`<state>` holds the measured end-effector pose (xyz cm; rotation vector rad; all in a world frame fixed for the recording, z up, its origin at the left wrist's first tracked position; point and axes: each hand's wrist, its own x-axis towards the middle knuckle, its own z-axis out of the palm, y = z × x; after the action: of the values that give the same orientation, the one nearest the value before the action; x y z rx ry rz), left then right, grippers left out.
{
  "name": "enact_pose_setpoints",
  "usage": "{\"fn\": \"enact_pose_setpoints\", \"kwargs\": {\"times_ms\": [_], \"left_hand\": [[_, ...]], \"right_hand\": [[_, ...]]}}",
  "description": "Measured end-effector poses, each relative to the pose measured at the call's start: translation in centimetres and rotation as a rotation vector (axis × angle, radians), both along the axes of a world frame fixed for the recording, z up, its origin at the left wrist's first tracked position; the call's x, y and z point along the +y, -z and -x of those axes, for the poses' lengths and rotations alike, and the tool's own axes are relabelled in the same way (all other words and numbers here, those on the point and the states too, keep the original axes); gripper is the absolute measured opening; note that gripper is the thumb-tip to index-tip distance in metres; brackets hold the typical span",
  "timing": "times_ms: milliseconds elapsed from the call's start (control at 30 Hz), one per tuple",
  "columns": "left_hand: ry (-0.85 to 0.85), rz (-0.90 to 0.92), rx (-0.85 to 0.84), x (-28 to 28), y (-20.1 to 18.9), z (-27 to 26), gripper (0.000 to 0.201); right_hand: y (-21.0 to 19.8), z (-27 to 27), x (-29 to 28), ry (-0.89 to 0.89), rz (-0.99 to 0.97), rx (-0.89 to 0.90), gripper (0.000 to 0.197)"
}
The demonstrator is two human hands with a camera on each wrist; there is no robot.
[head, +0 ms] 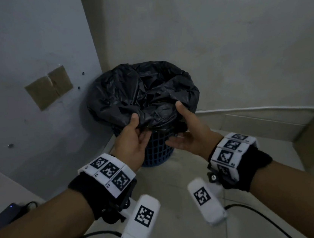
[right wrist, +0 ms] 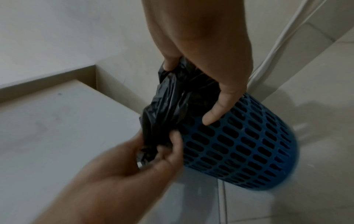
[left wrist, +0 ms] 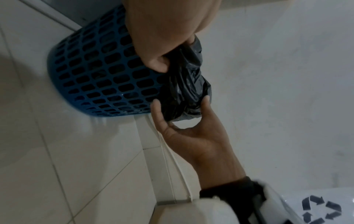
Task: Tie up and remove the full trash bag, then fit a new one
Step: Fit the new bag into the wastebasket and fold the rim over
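A blue lattice bin (head: 156,152) stands on the tiled floor in a wall corner. A crumpled black trash bag (head: 140,89) lines it and is folded over its rim. Both hands are at the near rim. My left hand (head: 140,127) pinches the bag's overhanging edge, thumb on top and fingers beneath; the right wrist view shows this left hand (right wrist: 162,150) bunching the plastic. My right hand (head: 181,127) grips the same fold beside it, thumb above, and in the left wrist view the right hand (left wrist: 181,103) curls round the bag (left wrist: 187,78) against the bin (left wrist: 99,75).
A taped cardboard patch (head: 49,87) is on the left wall. A white cable (head: 259,109) runs along the skirting to the right. A dark device (head: 7,214) lies at the lower left. A white bag with a recycling mark (left wrist: 321,209) shows beside my right wrist.
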<state>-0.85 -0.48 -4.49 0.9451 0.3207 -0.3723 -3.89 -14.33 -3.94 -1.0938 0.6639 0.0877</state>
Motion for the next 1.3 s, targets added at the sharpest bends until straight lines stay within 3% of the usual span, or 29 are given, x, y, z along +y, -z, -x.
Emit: {"fn": "enact_pose_setpoints", "kwargs": {"times_ms": [133,233,367,500,800,900,967,1033,1100,1200,1300], "left_hand": [[0.04,-0.082,0.015,0.2,0.1,-0.1,0.047],[0.047,-0.043,-0.002,0.4,-0.2,-0.1,0.044],[0.028,-0.033,-0.013,0.5,-0.5,-0.4,0.042],[0.004,-0.02,0.021,1.4,-1.0,-1.3,0.04],[-0.047,0.168,-0.002,2.3,-2.0,-2.5,0.038],[-0.153,0.242,-0.018,2.4,-1.3,-1.7,0.036],[-0.151,0.172,-0.003,2.2,-0.8,-0.6,0.028],[-0.043,0.034,0.002,1.8,-0.6,0.2,0.016],[0.083,-0.059,-0.038,1.6,-0.3,0.2,0.01],[0.141,-0.163,-0.124,1.1,0.0,0.0,0.024],[0.055,-0.249,-0.204,0.6,0.3,0.0,0.041]], "right_hand": [[-1.8,-1.2,-0.5,0.072,-0.207,-0.061,0.031],[-2.4,-1.9,-0.8,0.129,-0.167,-0.05,0.034],[-2.8,-2.5,-0.9,0.121,-0.142,-0.069,0.013],[-1.7,-3.1,-0.2,0.137,-0.123,-0.076,0.029],[-0.8,-3.3,0.9,0.088,-0.151,-0.213,0.019],[-0.3,-3.5,1.2,0.073,-0.13,-0.22,0.02],[0.1,-3.7,1.3,0.113,-0.092,-0.211,0.028],[0.5,-4.0,1.5,0.18,-0.075,-0.197,0.044],[0.5,-4.0,1.6,0.205,-0.075,-0.197,0.048],[0.4,-3.8,1.5,0.188,-0.08,-0.226,0.041],[0.7,-3.4,1.8,0.196,-0.08,-0.25,0.042]]}}
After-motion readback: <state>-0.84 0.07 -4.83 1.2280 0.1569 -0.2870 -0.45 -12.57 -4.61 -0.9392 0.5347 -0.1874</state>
